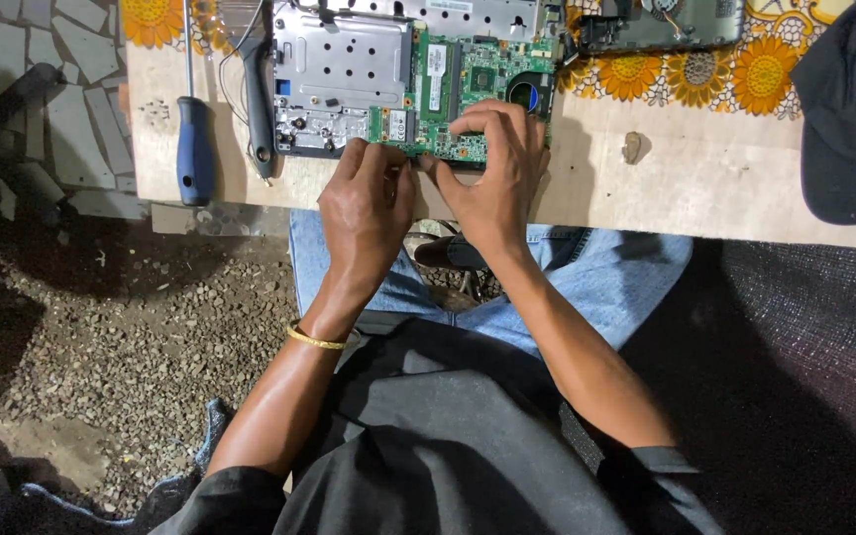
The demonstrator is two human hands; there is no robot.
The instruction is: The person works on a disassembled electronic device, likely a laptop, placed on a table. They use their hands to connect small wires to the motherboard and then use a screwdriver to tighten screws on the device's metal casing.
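An opened laptop chassis [344, 64] with its silver metal plate lies on a wooden board [705, 183]. A green motherboard [478, 74] sits in its right half, with a round fan at the corner. My left hand [367, 208] pinches the near edge of the green motherboard with its fingertips. My right hand [492, 168] lies over the motherboard's near corner, fingers curled down on it. The two hands touch each other at the board's front edge. A gold bangle circles my left wrist.
A blue-handled screwdriver [193, 149] and a black-handled tool [259, 99] lie left of the laptop. A sunflower-patterned cloth [735, 74] covers the far side, with another device part on it. A black cap [849, 109] rests at right. Gravel ground lies at the left.
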